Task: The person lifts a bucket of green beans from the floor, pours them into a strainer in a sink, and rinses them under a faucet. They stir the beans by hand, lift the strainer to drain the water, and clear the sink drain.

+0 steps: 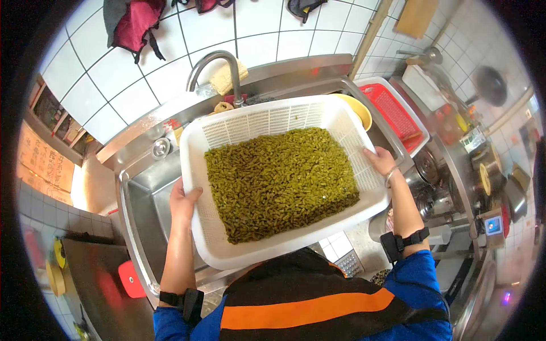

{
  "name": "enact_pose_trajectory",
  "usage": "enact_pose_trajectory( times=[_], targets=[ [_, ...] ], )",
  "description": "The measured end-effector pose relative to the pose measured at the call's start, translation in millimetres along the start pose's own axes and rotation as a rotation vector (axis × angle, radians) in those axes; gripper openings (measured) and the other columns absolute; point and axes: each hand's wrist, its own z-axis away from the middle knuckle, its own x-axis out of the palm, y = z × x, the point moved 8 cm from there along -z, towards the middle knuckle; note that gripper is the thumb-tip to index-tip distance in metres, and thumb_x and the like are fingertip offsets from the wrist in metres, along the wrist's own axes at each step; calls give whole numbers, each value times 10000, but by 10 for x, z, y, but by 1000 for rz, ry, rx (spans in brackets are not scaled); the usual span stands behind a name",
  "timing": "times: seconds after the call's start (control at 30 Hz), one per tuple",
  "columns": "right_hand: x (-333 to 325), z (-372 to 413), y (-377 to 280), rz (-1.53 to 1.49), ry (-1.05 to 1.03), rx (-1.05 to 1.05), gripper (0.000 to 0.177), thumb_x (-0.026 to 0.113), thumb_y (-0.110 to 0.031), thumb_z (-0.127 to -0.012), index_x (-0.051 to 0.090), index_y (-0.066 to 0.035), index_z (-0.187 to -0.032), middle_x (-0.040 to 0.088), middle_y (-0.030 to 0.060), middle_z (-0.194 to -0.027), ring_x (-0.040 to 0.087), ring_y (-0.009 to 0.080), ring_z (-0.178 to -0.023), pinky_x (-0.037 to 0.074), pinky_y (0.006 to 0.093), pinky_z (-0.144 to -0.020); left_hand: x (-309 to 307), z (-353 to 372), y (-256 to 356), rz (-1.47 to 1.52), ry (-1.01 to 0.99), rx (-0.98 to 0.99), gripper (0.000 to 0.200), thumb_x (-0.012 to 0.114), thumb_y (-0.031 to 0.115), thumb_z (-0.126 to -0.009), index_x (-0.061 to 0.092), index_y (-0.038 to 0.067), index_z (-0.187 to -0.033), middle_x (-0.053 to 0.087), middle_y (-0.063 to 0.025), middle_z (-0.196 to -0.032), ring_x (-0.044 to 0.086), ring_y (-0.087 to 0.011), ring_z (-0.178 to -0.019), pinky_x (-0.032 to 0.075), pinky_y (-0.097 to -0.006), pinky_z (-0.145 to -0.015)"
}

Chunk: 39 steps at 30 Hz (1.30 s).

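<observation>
A white perforated basket point(227, 255) is held over the metal sink, tilted a little. Chopped green pieces point(284, 179) cover its bottom in a thick layer. My left hand point(183, 202) grips the basket's left side, thumb over the rim and the other fingers hidden behind it. On the right side, my right hand point(379, 161) holds the opposite rim in the same way, with a bracelet at the wrist. Behind the basket's far edge stands the curved faucet point(219, 55).
The sink's left basin point(149, 207) shows beside the basket. A yellow bowl point(364, 113) sits behind its right corner, and a red basket point(395, 113) in a white tub lies farther right. Pots and a stove area are at the far right; a yellow sponge point(229, 77) is by the faucet.
</observation>
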Motion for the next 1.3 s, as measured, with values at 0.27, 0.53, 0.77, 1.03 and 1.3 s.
enact_pose_trajectory(
  times=[0.27,0.53,0.77,1.03,1.3],
  targets=[
    [-14,7,-42,37,128,-85,470,533,-431,-731,570,17,-867,590,185,-774,580,265,-740,427,331,-686,-20,27,3,16,43,29,380,542,-17,-662,484,-7,-1038,572,-81,-887,541,-140,-755,423,-249,-680],
    [-43,69,-164,293,162,-72,529,467,-475,-743,529,25,-904,551,252,-836,527,380,-820,409,405,-719,-58,35,-56,-3,85,1,382,554,-9,-664,483,-5,-1039,575,-74,-897,542,-138,-761,426,-251,-689],
    [-38,48,-103,120,173,-92,442,523,-409,-733,560,21,-826,563,240,-784,555,353,-779,421,383,-692,-21,0,20,-11,19,46,488,595,36,-668,416,-15,-1119,572,-84,-901,538,-134,-770,427,-249,-680],
    [-36,90,-143,201,125,6,445,516,-400,-742,542,14,-905,566,225,-852,549,339,-833,416,383,-737,-138,-1414,833,-383,173,387,605,503,357,-788,286,-4,-1222,492,-152,-1091,464,-216,-1003,371,-294,-826],
    [-73,155,-188,177,164,-7,434,513,-400,-749,544,9,-893,569,224,-827,550,348,-806,422,380,-713,510,-1711,1358,-627,174,520,377,468,312,-773,577,-37,-865,592,-166,-715,574,-242,-705,429,-320,-655]
  ],
)
